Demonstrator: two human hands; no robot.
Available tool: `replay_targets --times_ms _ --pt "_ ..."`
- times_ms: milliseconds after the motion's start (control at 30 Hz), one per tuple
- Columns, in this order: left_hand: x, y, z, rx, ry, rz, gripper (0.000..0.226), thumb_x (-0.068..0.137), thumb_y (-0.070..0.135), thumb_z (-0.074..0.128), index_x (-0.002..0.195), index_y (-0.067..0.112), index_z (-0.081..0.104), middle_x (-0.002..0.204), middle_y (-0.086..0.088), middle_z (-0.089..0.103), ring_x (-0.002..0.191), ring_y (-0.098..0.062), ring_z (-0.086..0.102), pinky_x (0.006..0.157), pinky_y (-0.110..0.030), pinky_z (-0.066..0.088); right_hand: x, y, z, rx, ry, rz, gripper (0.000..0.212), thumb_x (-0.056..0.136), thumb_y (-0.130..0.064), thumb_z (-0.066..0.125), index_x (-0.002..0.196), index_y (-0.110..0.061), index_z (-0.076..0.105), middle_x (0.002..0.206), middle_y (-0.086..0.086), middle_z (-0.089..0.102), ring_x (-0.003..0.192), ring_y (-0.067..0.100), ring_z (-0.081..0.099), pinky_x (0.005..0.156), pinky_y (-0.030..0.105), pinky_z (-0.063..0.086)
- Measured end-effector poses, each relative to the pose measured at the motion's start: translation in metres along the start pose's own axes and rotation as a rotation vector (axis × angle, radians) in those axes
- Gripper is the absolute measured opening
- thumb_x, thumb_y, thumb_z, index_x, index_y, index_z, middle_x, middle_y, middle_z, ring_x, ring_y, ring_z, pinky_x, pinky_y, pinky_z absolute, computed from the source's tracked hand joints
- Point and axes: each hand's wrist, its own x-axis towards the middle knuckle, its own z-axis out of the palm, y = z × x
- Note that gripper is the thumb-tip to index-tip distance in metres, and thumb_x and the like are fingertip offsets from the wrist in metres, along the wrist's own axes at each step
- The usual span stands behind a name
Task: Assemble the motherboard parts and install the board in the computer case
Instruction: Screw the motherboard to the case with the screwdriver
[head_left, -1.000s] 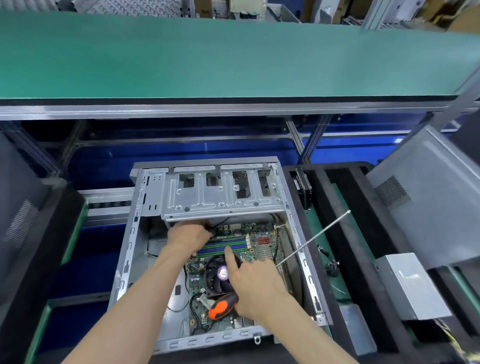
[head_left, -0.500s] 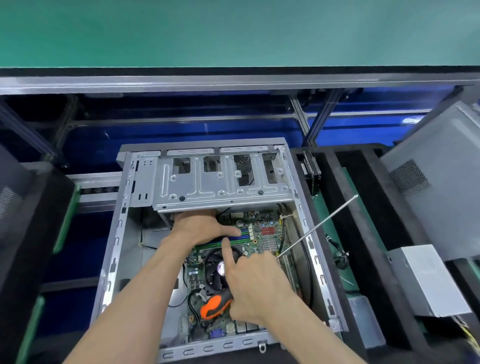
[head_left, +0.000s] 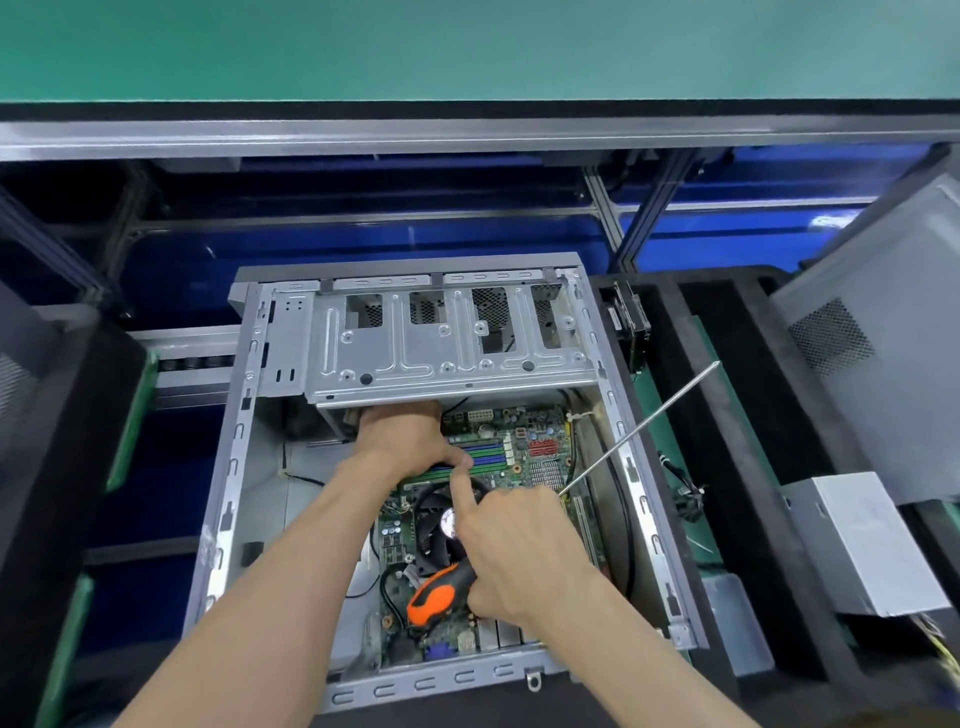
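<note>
Motherboard (head_left: 524, 457) lies flat inside the open computer case (head_left: 244, 431), under the near edge of the metal drive bay (head_left: 447, 358), with the round cooler fan (head_left: 436, 525) mounted near its middle. My left hand (head_left: 410, 441) rests at the far side of the board, by the blue and green memory slots (head_left: 483, 454); its fingers are curled downward, but I cannot tell what they pinch, if anything. My right hand (head_left: 519, 545) grips the orange-and-black handle of a long screwdriver (head_left: 441, 592), the thin shaft sticking out past the case wall to the right, while the index finger is stretched straight toward the left thumb above the fan. I judge the board stiff but fragile: thin, light, crowded with small parts and pins. Hold belongs on bare edges or the cooler body, never on chips or connectors. Cables run beside the right edge and could snag. A grey power supply box (head_left: 862, 540) sits outside the case at right.
</note>
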Motion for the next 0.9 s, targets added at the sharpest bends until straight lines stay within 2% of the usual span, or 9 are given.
replay_targets --times_ms 233,400,667,900 --pt "0.001 0.0008 0.0 -0.004 0.013 -0.038 0.074 0.061 0.081 0.069 0.113 0.029 0.06 0.119 0.004 0.064 0.113 -0.027 0.057 0.081 -0.034 0.043 0.0002 0.0003 -0.0033 0.01 0.013 0.042 0.101 0.071 -0.029 0.067 0.153 -0.003 0.016 0.063 0.003 0.029 0.049 0.018 0.016 0.048 0.03 0.01" --pt "0.0004 -0.0005 0.0008 0.002 -0.022 -0.038 0.073 0.061 0.081 0.069 0.109 0.027 0.061 0.11 0.004 0.066 0.107 -0.025 0.059 0.076 -0.03 0.039 -0.0003 -0.0005 -0.0033 0.014 -0.014 0.031 0.1 0.068 -0.029 0.065 0.153 -0.001 0.019 0.059 0.001 0.026 0.047 0.017 0.02 0.048 0.03 0.011" --pt "0.0006 0.001 0.0021 -0.025 0.024 -0.023 0.075 0.063 0.078 0.07 0.118 0.029 0.06 0.12 0.003 0.063 0.115 -0.027 0.057 0.08 -0.033 0.04 -0.0003 0.0002 -0.0047 0.019 -0.015 0.04 0.1 0.068 -0.029 0.066 0.152 -0.002 0.02 0.059 0.001 0.027 0.047 0.017 0.019 0.048 0.03 0.01" --pt "0.0005 0.0011 0.0022 -0.02 0.023 -0.028 0.075 0.064 0.08 0.068 0.119 0.03 0.06 0.12 0.004 0.064 0.115 -0.026 0.057 0.079 -0.032 0.037 -0.0007 0.0 -0.0048 0.029 -0.028 0.05 0.102 0.067 -0.031 0.068 0.153 -0.003 0.02 0.058 0.001 0.025 0.047 0.017 0.017 0.048 0.029 0.009"
